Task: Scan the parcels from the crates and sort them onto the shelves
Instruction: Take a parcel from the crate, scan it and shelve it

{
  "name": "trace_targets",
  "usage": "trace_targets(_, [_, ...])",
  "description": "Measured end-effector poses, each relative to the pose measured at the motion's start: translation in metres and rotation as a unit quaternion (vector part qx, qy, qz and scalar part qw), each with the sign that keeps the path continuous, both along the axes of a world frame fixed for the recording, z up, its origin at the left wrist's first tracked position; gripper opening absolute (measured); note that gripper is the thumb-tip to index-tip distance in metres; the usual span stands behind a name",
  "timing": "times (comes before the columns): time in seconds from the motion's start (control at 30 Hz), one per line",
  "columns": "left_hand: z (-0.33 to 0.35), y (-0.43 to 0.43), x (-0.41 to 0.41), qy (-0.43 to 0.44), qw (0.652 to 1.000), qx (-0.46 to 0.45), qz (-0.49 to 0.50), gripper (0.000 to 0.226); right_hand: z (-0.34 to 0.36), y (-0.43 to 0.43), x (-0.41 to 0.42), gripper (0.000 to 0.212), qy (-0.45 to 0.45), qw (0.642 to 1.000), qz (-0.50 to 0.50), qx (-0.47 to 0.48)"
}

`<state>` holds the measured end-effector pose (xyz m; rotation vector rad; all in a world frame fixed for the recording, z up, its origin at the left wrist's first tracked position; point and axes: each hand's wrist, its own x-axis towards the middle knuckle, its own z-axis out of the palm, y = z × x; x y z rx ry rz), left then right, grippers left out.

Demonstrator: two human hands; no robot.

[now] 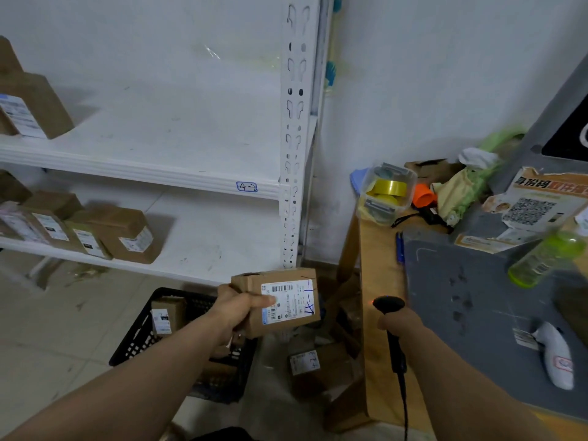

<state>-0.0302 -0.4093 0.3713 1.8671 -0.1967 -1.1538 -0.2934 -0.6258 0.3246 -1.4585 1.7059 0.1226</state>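
Midway, by the look of it. Lower centre: the left hand (241, 308) grips a parcel (280, 300) by its end, label up and marked in blue pen. Just to its right, the right hand (399, 323) is wrapped round the handle of a scanner (388, 305), which shows a red glow at its head and sits near the parcel without touching it. At left, sorted boxes (127, 233) stand on the shelves (143, 173), so part of the work is done. Still to sort: a box (165, 315) in the black crate (133, 342), loose boxes (305, 361) on the floor, and the held parcel itself.
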Motion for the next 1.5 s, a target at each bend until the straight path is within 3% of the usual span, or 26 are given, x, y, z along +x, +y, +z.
trace_targets(0.13, [0.001, -0.003, 0.003, -0.004, 1.0, -0.003, 0.004, 0.057, -0.005, -0.004, -0.002, 0.024, 0.022, 1.0, 0.007, 0.009])
trace_targets(0.43, [-0.009, -0.014, 0.014, 0.008, 0.999, 0.008, -0.035, 0.112, -0.002, -0.009, -0.004, 0.038, 0.058, 0.998, 0.021, 0.01])
trace_targets(0.57, [0.0, -0.019, 0.003, 0.022, 0.999, 0.003, -0.042, 0.101, 0.002, -0.007, -0.004, 0.053, 0.051, 0.998, -0.009, -0.02])
trace_targets(0.8, [0.001, -0.019, -0.004, 0.022, 0.999, 0.003, -0.049, 0.087, 0.013, -0.01, 0.003, 0.092, 0.103, 0.988, 0.083, -0.078])
trace_targets(1.17, [-0.007, -0.011, -0.01, 0.031, 0.998, -0.006, -0.051, 0.091, 0.014, 0.015, -0.009, 0.08, 0.138, 0.984, 0.089, -0.076])
trace_targets(1.27, [-0.01, -0.01, -0.01, 0.035, 0.997, -0.015, -0.067, 0.109, 0.03, 0.018, 0.0, 0.071, 0.114, 0.981, 0.106, -0.112])
trace_targets(1.37, [-0.014, -0.009, -0.006, 0.051, 0.995, -0.034, -0.074, 0.113, 0.049, 0.026, 0.022, 0.058, 0.012, 0.986, 0.106, -0.129])
trace_targets(1.43, [-0.009, -0.005, -0.006, 0.075, 0.992, -0.047, -0.086, 0.106, 0.061, 0.036, 0.041, 0.053, -0.1, 0.988, 0.08, -0.087])
trace_targets(1.5, [-0.001, 0.0, -0.008, 0.102, 0.988, -0.064, -0.099, 0.085, 0.076, 0.048, 0.058, 0.05, -0.2, 0.977, 0.067, -0.005])
